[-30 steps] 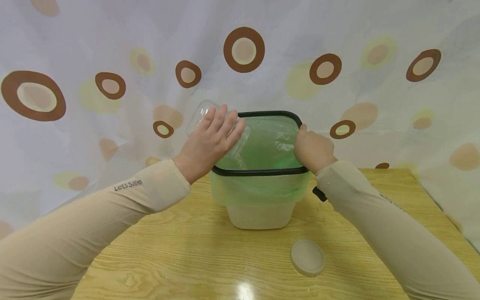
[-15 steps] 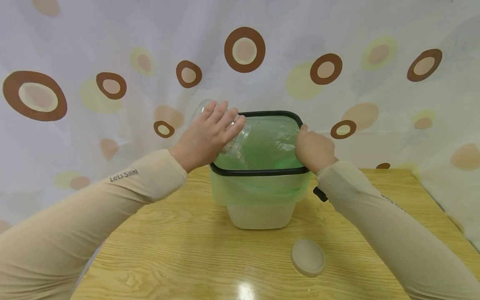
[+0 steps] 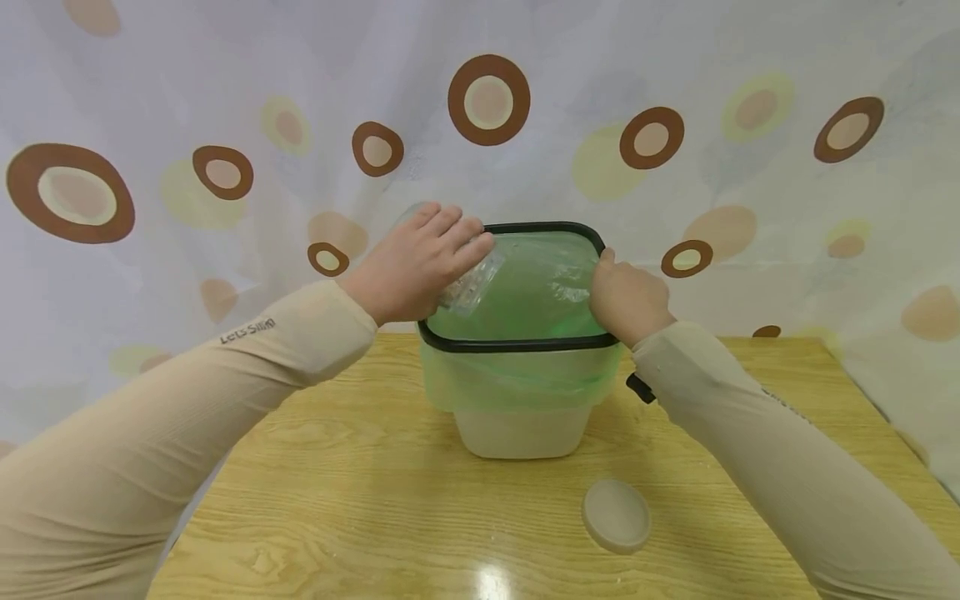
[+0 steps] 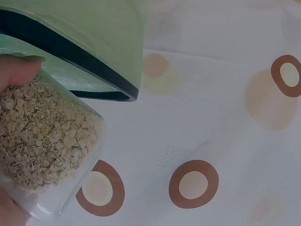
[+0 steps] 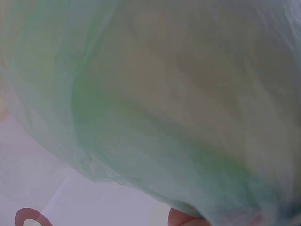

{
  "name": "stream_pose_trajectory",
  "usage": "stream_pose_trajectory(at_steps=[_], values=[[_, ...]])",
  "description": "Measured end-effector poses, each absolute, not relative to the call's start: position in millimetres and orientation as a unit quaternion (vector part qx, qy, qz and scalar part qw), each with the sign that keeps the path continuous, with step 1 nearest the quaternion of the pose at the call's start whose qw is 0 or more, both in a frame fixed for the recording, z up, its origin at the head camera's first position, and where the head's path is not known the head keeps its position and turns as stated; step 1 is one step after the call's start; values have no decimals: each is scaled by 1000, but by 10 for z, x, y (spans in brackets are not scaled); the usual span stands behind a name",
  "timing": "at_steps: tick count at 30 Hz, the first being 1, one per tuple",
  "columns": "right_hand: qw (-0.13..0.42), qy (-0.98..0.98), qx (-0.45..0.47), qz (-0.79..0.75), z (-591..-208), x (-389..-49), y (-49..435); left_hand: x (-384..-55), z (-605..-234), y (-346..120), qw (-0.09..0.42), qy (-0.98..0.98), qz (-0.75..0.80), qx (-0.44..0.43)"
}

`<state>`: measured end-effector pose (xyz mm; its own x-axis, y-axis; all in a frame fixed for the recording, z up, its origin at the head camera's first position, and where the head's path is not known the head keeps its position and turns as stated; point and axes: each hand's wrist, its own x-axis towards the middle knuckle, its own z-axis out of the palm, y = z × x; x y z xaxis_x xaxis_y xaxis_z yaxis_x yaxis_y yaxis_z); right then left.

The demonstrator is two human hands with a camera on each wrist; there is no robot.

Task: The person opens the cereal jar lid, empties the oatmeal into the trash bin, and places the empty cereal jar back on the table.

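In the head view my left hand [image 3: 420, 262] grips a clear plastic jar [image 3: 471, 287], tipped with its mouth down over the left side of a bin. Flaky oats [image 4: 42, 136] lie inside the jar in the left wrist view, with my thumb across it. The pale bin [image 3: 521, 435] has a black rim [image 3: 517, 344] and a green plastic bag [image 3: 543, 292] lining it, folded over the outside. My right hand [image 3: 630, 300] holds the rim at the bin's right side. Mostly green bag fills the right wrist view, with a bit of finger at the bottom.
A round beige lid [image 3: 616, 515] lies on the wooden table [image 3: 360, 500] in front of the bin. Behind stands a white curtain [image 3: 300, 50] patterned with brown rings. A small black piece [image 3: 640, 387] shows beside the right sleeve.
My left hand has turned over the rim and tipped the jar further, its mouth lower into the bin. The right hand, bin and lid stay in place.
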<state>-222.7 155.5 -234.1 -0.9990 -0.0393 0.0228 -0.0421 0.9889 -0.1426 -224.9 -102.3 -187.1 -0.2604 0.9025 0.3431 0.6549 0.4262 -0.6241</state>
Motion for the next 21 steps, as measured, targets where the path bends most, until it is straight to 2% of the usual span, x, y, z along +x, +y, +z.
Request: stream_pose_trajectory(at_steps=[6, 15, 21], values=[[11, -997, 22, 71, -2338, -2225, 1562, -2274, -1828, -1008, 311, -777, 188, -514], [7, -997, 16, 69, -2330, -2225, 1556, -2328, -1820, -978, 332, -751, 203, -534], [5, -997, 21, 72, -2333, -2221, 1559, -2341, -1827, -966, 321, -753, 216, -532]])
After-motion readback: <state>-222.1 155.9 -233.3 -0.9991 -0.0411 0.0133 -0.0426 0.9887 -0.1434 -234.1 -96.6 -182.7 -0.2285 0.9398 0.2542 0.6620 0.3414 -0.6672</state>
